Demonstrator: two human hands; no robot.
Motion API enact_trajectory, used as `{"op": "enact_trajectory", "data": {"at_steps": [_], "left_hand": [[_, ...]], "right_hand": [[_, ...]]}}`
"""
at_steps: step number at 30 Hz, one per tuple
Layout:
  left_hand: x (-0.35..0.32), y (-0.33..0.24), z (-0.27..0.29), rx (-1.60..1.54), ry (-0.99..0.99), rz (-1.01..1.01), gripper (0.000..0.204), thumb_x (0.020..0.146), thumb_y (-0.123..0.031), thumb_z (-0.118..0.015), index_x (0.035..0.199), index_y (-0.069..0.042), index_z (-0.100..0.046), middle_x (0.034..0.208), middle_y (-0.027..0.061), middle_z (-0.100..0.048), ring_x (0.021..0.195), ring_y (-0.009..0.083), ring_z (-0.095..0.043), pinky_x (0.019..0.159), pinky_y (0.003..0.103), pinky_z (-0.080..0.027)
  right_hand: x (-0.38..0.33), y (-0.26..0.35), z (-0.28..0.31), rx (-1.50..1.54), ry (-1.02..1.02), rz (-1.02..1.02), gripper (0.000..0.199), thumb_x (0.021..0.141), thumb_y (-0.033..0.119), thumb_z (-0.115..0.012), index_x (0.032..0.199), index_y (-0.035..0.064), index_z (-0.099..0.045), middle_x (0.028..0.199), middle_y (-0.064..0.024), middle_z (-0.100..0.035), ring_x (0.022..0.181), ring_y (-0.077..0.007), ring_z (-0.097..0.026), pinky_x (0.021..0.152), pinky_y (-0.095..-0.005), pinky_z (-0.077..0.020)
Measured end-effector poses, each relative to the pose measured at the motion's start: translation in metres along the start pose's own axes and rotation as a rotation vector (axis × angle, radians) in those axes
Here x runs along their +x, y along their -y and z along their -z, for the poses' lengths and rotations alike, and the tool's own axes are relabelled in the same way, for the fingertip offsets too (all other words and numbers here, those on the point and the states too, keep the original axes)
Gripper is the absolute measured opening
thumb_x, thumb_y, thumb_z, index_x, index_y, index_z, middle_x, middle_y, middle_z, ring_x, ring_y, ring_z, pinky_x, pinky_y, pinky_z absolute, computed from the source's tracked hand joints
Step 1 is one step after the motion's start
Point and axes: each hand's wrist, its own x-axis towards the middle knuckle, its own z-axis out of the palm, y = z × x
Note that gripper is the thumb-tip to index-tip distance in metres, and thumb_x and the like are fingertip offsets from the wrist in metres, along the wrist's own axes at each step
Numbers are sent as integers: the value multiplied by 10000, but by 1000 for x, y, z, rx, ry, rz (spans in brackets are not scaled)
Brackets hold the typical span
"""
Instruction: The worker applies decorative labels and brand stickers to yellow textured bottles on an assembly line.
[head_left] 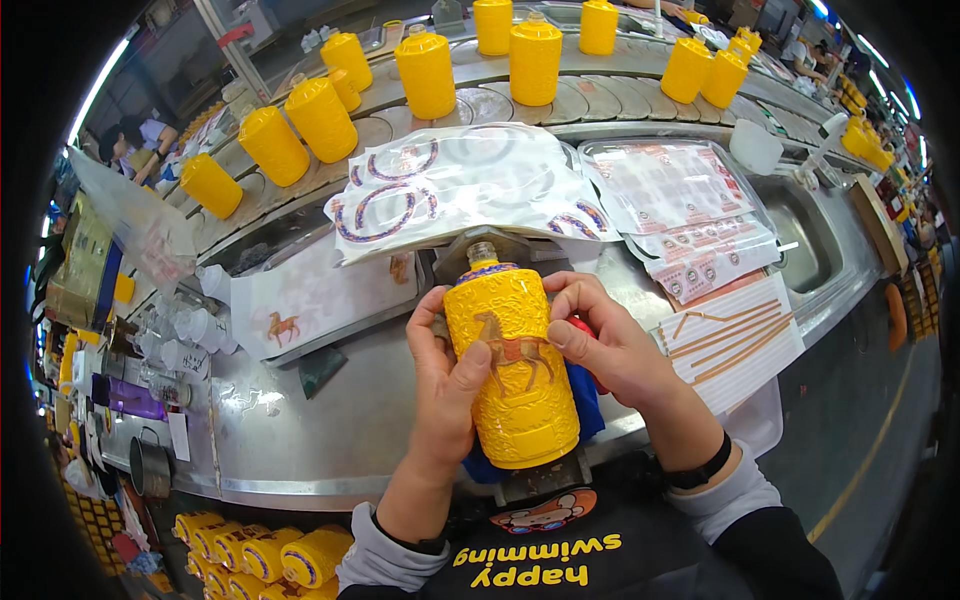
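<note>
A yellow embossed bottle (515,425) with a clear threaded neck lies before me, neck pointing away, in a metal holder with blue cloth (588,395) beside it. On its front is a brown horse decal (520,352) with a red saddle; a blue patterned band runs round the shoulder. My left hand (445,370) grips the bottle's left side, thumb on the surface near the horse's chest. At the right side is my right hand (605,335), fingers curled round a small red thing (582,328), mostly hidden. Its thumb tip is by the horse's rump.
Sheets of blue band decals (480,190) lie beyond the bottle. Horse decal sheets (325,290) lie left; red-printed sheets (685,205) and brown strips on paper (735,335) lie right. Yellow bottles (535,60) stand on the conveyor (590,105) behind; several more are stacked lower left. A sink (810,240) is at right.
</note>
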Motion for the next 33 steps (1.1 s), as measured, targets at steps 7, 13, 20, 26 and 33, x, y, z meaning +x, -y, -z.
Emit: {"op": "enact_trajectory", "data": {"at_steps": [7,13,20,26,33], "left_hand": [[1,-2,-4,42,-12,13,690,941,-229,-608,1435,-54,-159,1332,174,-400,1227,235,-464,1042,364,-393],[0,-1,-1,20,21,0,684,945,-237,-604,1433,-49,-163,1334,176,-395,1221,235,-470,1038,367,-399],[0,-1,-1,-31,20,0,618,979,-232,-547,1436,-56,-170,1333,169,-402,1222,231,-471,1038,363,-401],[-1,1,1,-39,20,13,599,997,-258,-511,1443,-55,-167,1346,162,-397,1243,229,-446,1052,365,-380],[-3,4,2,-27,27,-1,633,979,-247,-545,1446,-58,-160,1346,167,-394,1242,230,-444,1052,364,-380]], "right_hand": [[1,-9,0,91,6,3,237,895,146,-690,1019,79,-499,1313,-70,-385,1131,-129,-449,986,-264,-382],[1,-11,-2,132,-24,31,265,874,207,-713,980,68,-515,1256,-127,-438,1182,-218,-443,1012,-317,-376],[3,-12,-4,92,-19,48,275,881,224,-711,983,69,-509,1256,-127,-437,1172,-210,-443,1003,-314,-380],[2,-9,-2,119,-20,8,249,879,198,-704,985,72,-516,1273,-132,-428,1172,-204,-442,1004,-307,-373],[1,-10,-3,138,-6,-21,257,890,167,-697,1006,89,-482,1302,-78,-378,1168,-147,-416,1018,-279,-358]]}}
